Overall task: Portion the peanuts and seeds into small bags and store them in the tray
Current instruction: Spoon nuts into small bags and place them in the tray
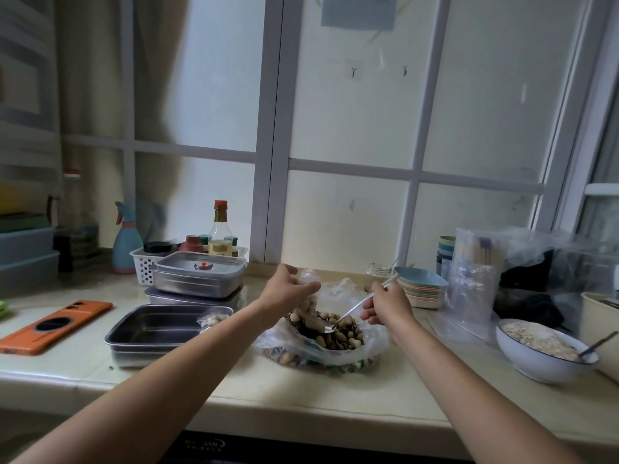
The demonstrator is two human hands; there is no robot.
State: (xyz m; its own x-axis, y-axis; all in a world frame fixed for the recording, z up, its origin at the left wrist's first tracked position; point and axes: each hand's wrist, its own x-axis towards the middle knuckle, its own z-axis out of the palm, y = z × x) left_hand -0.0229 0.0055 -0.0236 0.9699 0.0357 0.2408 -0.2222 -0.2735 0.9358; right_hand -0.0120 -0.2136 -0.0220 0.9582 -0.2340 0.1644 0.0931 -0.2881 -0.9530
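Step in hand, as judged: filling a small bag [310,313] by spoon from the loose stock; the left hand [289,289] is clamped on the neck of that bag, fingers and thumb pinching the plastic so that it hangs upright over the large open bag of peanuts and seeds [340,338] lying on the bench [301,406]; the hanging bag already shows peanuts in its lower part; the right hand [385,308] is closed round the handle of a spoon [351,311], whose bowl lies low at the stock, just beside the foot of the hanging bag; whether the spoon is loaded cannot be told. Recommendations: hold the mouth of the small bag wide rather than gathered, since a pinched neck leaves little room for whole peanuts; keep the bag directly above the stock so that anything dropped falls back into it and not onto the bench; lift modest spoonfuls and tip them at the mouth, not from above; match the fill to the small bag [212,319] already lying at the right end of the open steel tray [157,326], which stands to the left of the stock, near at hand; leave enough free plastic at the top for closing. Risk noted: the thin plastic could slip from the pinch as weight is added; a firmer grip lower on the neck seems prudent.
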